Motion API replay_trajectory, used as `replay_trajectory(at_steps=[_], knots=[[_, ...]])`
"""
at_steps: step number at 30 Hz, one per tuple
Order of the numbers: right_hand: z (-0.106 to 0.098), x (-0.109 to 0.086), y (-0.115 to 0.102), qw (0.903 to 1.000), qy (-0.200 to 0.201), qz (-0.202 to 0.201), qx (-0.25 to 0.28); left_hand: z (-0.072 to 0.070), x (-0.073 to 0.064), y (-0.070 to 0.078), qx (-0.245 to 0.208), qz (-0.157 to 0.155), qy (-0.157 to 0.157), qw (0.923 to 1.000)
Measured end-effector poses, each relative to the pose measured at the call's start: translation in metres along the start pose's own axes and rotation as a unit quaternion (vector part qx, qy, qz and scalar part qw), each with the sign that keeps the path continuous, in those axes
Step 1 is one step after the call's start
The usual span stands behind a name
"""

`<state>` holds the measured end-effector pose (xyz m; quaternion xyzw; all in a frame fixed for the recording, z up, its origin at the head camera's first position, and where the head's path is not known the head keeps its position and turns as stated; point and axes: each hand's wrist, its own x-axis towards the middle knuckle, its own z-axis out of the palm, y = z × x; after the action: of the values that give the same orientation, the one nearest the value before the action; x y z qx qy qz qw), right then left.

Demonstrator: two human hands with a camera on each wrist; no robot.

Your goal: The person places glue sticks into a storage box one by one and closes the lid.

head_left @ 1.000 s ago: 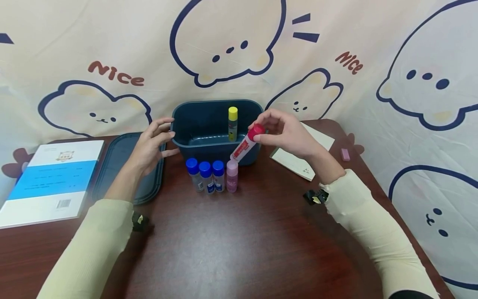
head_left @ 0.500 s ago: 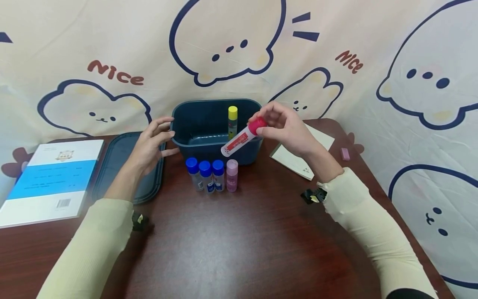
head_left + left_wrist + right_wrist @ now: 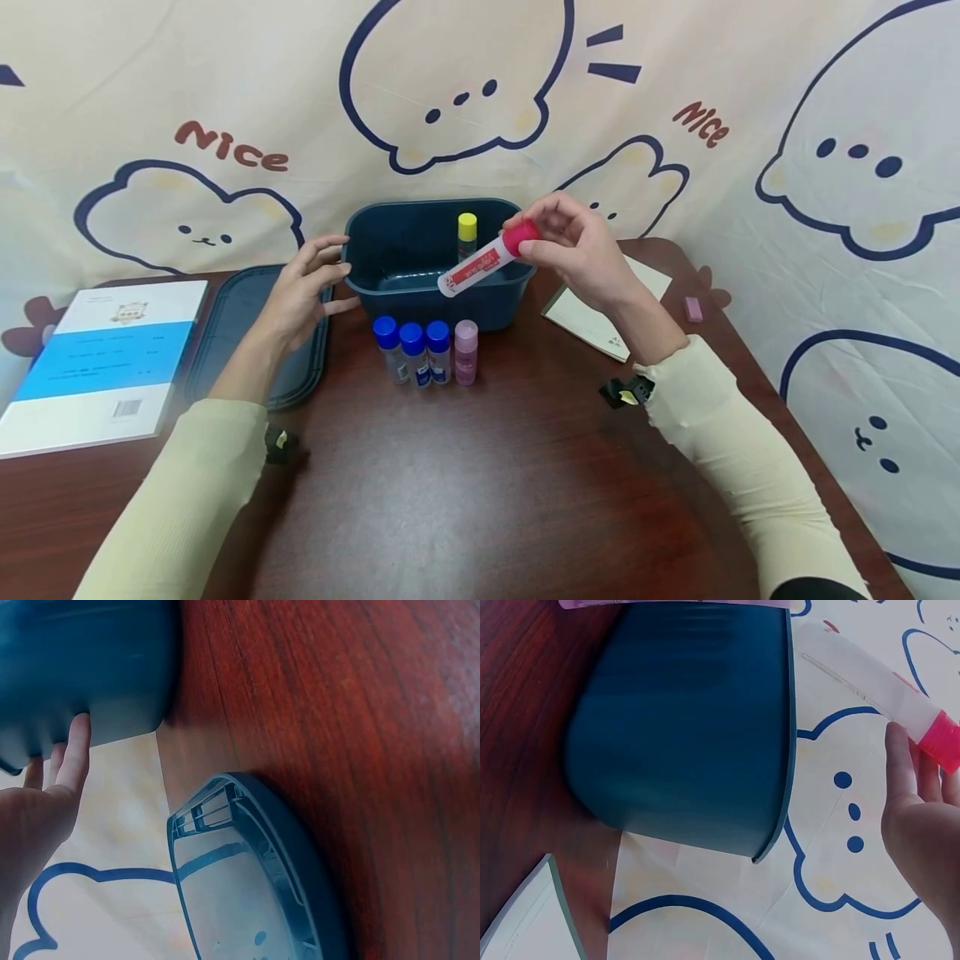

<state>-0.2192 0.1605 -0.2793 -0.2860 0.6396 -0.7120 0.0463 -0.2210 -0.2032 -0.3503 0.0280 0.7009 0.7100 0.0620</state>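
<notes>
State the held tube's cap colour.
The cap is pinkish red, clearest in the head view.

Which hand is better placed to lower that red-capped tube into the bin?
Probably the right hand: it holds the red-capped tube close to the bin, while the left hand only touches the bin's left end.

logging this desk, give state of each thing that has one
red-capped tube: capped, tilted, in right hand
blue-capped tubes: capped, upright
pink tube: capped, upright
yellow-capped tube: capped, in bin
bin: open
lid: off
book: closed
notepad: cannot tell
left hand: touching bin
</notes>
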Motion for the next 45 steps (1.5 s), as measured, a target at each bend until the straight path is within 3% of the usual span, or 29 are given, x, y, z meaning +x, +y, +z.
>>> replay_trajectory(at_steps=[9,20,37,45], knots=[[0.0,0.009,0.002,0.9991,0.038,0.003,-0.019,0.001,0.001,0.001,-0.001,0.001,-0.002,1.0],[-0.002,0.02,0.01,0.9948,0.066,0.037,-0.068,0.0,0.002,0.0,0.0,-0.001,-0.004,1.0],[0.005,0.038,0.025,0.9882,0.091,0.06,-0.107,0.0,0.002,-0.002,-0.009,-0.001,-0.005,0.9999],[0.009,0.045,0.029,0.9854,0.081,0.07,-0.132,0.0,0.0,-0.001,-0.008,-0.002,-0.002,1.0]])
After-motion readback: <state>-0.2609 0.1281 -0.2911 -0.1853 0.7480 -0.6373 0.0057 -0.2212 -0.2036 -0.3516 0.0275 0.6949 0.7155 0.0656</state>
